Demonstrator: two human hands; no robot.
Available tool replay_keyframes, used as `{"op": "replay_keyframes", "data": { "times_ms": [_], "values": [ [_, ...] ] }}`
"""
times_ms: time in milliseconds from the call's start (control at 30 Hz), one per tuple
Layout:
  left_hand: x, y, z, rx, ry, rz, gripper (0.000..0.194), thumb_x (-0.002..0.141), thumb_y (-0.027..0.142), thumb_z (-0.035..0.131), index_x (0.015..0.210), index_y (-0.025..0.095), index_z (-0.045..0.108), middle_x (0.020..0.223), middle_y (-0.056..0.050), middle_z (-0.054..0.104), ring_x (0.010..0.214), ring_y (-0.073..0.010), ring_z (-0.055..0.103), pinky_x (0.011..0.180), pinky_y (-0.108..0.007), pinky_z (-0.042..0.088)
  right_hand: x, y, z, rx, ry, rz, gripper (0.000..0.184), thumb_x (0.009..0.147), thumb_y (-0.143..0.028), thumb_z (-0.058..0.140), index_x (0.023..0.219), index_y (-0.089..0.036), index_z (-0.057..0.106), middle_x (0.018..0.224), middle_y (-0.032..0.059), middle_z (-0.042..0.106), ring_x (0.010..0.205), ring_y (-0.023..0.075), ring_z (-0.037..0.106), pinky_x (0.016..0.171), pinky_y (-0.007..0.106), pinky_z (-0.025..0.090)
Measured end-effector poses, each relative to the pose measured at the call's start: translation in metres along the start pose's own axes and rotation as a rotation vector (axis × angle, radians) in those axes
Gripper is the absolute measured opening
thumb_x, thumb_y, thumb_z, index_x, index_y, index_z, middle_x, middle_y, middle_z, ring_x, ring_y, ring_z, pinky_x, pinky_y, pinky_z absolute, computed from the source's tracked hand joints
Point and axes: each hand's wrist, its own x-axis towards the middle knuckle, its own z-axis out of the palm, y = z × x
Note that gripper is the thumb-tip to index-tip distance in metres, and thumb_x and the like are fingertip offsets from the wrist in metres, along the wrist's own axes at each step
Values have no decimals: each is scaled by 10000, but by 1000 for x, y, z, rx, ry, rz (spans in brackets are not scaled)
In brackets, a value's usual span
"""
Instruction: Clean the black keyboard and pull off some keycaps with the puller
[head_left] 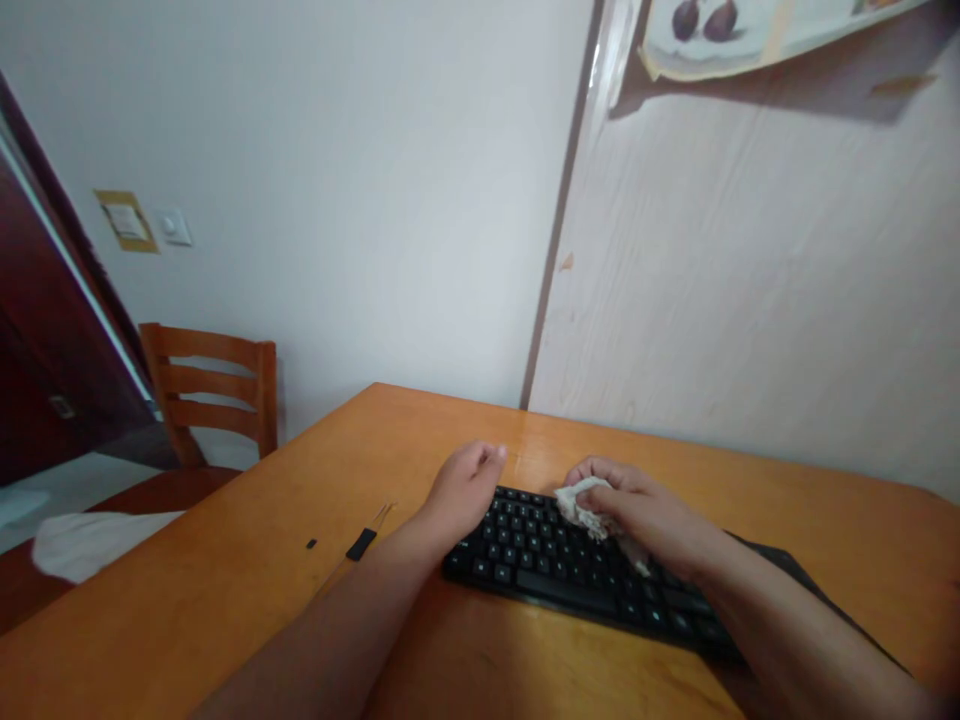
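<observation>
A black keyboard lies across the wooden table, its keys facing up. My left hand is closed at the keyboard's far left corner, with the fingers curled and partly hidden. In my right hand is a crumpled white cloth, pinched between thumb and fingers and pressed against the upper keys. My right hand and forearm cover part of the keyboard's right side.
Left of my left forearm, a small black strip lies with thin sticks near it, beside a tiny black piece. A wooden chair stands beyond the left edge of the table. A wall rises behind.
</observation>
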Motion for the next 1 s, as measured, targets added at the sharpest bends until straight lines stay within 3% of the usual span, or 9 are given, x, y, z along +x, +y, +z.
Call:
{"op": "replay_keyframes", "data": {
  "times_ms": [100, 233, 300, 533, 667, 733, 800, 1000],
  "values": [
    [-6, 23, 1, -37, -47, 90, 388, 938, 527, 453, 794, 191, 583, 779, -6, 605, 768, -168, 557, 693, -268, 403, -3, 2, 5, 26, 11, -41, 163, 811, -284, 557, 948, -198, 576, 721, -29, 574, 602, 116, 473, 546, 238, 351],
    [-18, 48, 13, -262, -291, -55, 357, 879, 523, 571, 926, 171, 608, 814, -14, 647, 736, -151, 592, 683, -258, 443, -5, 0, 13, 11, 52, -141, 155, 843, -269, 532, 985, -210, 548, 752, -36, 557, 650, 120, 482, 588, 238, 375],
    [-23, 53, 19, -370, -358, -114, 333, 848, 486, 626, 924, 164, 592, 849, -23, 654, 710, -140, 603, 658, -253, 454, -6, -1, 17, 22, 68, -166, 169, 859, -278, 519, 1014, -211, 534, 762, -34, 552, 668, 128, 492, 604, 245, 389],
    [-25, 54, 22, -531, -310, -215, 292, 831, 431, 671, 849, 166, 552, 686, 15, 612, 610, -109, 566, 618, -232, 424, -7, 8, 31, -21, 195, -237, 356, 950, -341, 431, 1282, -213, 417, 869, 10, 606, 757, 183, 574, 663, 306, 463],
    [-25, 55, 22, -605, -270, -223, 303, 810, 425, 697, 839, 164, 547, 680, 14, 603, 615, -107, 536, 628, -237, 415, -10, 11, 35, -342, 346, -524, 283, 974, -323, 453, 1242, -240, 490, 1098, 69, 602, 998, 217, 579, 875, 378, 467],
    [-25, 55, 22, -664, -250, -236, 307, 791, 413, 717, 836, 169, 536, 670, 27, 582, 611, -103, 517, 620, -232, 401, -11, 11, 36, -462, 339, -695, 277, 958, -292, 508, 1231, -248, 512, 1190, 83, 572, 1118, 229, 537, 969, 396, 430],
    [-25, 54, 22, -728, -242, -252, 313, 779, 407, 726, 838, 175, 525, 671, 36, 568, 615, -102, 511, 618, -229, 392, -10, 11, 36, -509, 322, -778, 304, 937, -276, 559, 1237, -253, 516, 1186, 83, 575, 1125, 226, 534, 977, 392, 432],
    [-23, 52, 20, -734, -270, -220, 274, 793, 380, 712, 855, 175, 541, 691, 24, 601, 644, -108, 544, 667, -240, 415, -7, 8, 34, -508, 342, -654, 244, 919, -318, 576, 1152, -243, 576, 1080, 84, 635, 1006, 228, 593, 876, 372, 479]
  ]
}}
